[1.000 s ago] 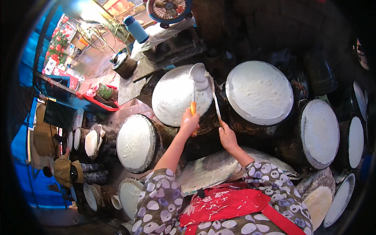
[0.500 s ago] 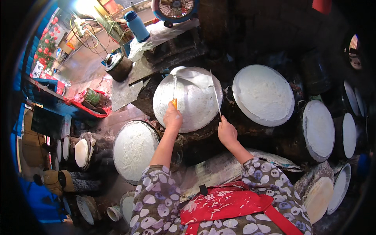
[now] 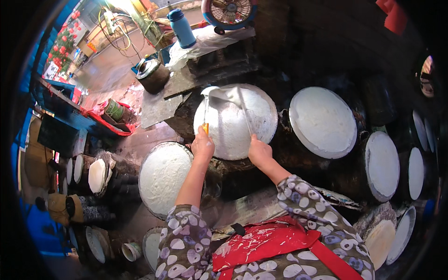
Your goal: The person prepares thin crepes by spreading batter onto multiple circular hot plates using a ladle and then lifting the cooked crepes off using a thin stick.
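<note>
A round pan [image 3: 233, 144] lies in front of me, its pale surface smeared with white batter. My left hand [image 3: 203, 145] is closed round a long tool with an orange handle [image 3: 205, 127]. The tool's white-coated head rests at the pan's far left, so its exact kind is hard to make out. In my right hand [image 3: 260, 151] is a long thin stick [image 3: 246, 116], reaching across the pan. Its far end touches a thick streak of white batter [image 3: 225, 94] near the far rim. Both hands are over the pan's near side.
Another white-covered round pan [image 3: 323, 122] stands to the right, and one [image 3: 165, 179] at the near left. Several more line the right side. A dark pot [image 3: 153, 77], a blue flask [image 3: 182, 30] and a fan [image 3: 230, 11] stand beyond. A pale round sheet [image 3: 380, 242] leans near right.
My right hand has moved left and inward over the pan, bringing the stick with it toward the left-hand tool. The whole view has shifted slightly.
</note>
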Demonstrator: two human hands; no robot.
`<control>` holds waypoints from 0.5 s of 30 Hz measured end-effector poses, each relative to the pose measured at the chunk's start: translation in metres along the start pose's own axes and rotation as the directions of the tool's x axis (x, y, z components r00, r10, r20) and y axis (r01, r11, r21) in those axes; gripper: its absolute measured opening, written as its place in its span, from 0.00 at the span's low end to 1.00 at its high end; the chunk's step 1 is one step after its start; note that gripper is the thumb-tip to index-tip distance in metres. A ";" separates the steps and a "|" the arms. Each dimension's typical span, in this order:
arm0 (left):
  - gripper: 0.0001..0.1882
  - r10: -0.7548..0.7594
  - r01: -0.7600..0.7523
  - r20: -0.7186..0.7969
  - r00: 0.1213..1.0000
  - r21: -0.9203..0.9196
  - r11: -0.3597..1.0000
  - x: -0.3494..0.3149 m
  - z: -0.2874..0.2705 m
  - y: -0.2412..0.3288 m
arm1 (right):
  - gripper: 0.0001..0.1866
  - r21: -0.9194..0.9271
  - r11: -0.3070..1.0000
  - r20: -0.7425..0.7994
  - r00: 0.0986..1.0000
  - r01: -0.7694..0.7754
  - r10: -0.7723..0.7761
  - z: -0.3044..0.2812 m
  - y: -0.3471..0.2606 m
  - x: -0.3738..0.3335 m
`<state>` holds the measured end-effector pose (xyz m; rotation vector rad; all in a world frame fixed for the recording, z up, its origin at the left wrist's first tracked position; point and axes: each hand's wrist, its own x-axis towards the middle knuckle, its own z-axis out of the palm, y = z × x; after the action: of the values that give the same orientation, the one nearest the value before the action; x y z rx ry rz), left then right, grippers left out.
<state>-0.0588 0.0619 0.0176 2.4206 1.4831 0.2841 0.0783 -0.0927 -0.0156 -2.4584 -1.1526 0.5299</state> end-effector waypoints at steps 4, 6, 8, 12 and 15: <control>0.26 -0.021 0.021 -0.007 1.000 -0.046 0.999 -0.016 -0.006 -0.007 | 0.19 0.012 0.999 -0.040 0.998 -0.039 0.040 -0.041 0.033 0.010; 0.27 -0.011 0.006 -0.072 0.997 -0.077 0.997 -0.029 -0.011 -0.023 | 0.19 0.075 0.996 -0.032 0.998 -0.044 0.046 -0.036 0.044 0.016; 0.26 -0.060 0.058 -0.023 0.998 -0.073 0.996 -0.038 -0.017 -0.016 | 0.19 -0.024 0.998 0.038 0.998 0.057 -0.057 -0.021 0.034 0.016; 0.27 -0.087 0.084 -0.029 0.996 -0.070 0.994 -0.061 -0.021 -0.007 | 0.22 -0.065 0.967 0.088 0.966 0.248 -0.242 -0.034 0.022 0.031; 0.28 -0.122 0.121 -0.007 0.992 -0.091 0.988 -0.081 -0.037 -0.003 | 0.20 -0.024 0.992 0.009 0.992 0.123 -0.123 -0.063 0.058 0.051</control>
<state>-0.1095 -0.0039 0.0500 2.2515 1.5807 0.3322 0.1768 -0.0978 0.0021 -2.3881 -1.3114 0.4922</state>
